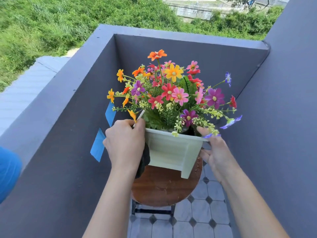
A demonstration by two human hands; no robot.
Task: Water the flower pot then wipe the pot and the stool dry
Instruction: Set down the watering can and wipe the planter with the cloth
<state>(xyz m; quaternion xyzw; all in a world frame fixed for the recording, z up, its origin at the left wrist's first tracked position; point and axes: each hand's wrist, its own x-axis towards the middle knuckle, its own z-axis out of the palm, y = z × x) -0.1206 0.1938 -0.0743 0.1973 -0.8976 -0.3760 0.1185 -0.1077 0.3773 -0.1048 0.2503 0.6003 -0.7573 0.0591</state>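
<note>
Home balcony: parapet wall [72, 103], tiled floor [202, 225].

Both hands on pale green flower pot [169, 152], tilted above round wooden stool [164, 188]. Left hand [126, 143] grips pot's left rim w/ dark cloth [144, 162] underneath; right hand [214, 152] at right rim. Blue tape [98, 146] on grey wall.

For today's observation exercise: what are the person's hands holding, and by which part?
Both hands hold the pale green flower pot at opposite sides near its rim, left hand, right hand. The left hand also holds a dark cloth against the pot's side.
</note>
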